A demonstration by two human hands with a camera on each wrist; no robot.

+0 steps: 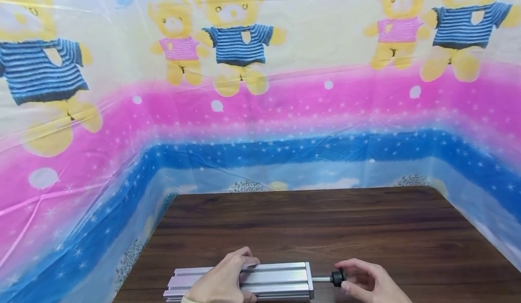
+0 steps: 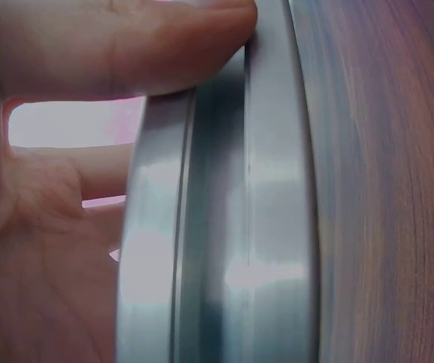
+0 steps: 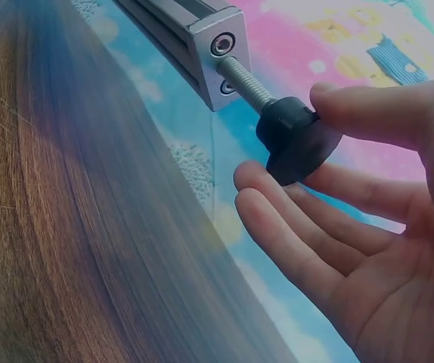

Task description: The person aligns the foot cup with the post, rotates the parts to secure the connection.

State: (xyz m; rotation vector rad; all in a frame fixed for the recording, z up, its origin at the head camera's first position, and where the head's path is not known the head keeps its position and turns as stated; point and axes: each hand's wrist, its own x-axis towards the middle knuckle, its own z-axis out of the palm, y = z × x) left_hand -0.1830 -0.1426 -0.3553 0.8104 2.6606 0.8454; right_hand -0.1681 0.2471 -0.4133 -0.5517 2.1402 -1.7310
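Observation:
A silver slotted aluminium profile lies lengthwise over the table's near part. My left hand grips it across the middle; in the left wrist view the thumb presses along its grooved side. From the end plate at the profile's right end sticks a threaded rod, topped by a black knob with a wide flared head. My right hand pinches this knob between thumb and fingers. A length of bare thread shows between knob and plate. Two socket screws are visible on the plate, one partly hidden by the rod.
The dark wood table stretches behind the profile to its back edge. A printed curtain with teddy bears and pink and blue bands surrounds the table at the back and both sides.

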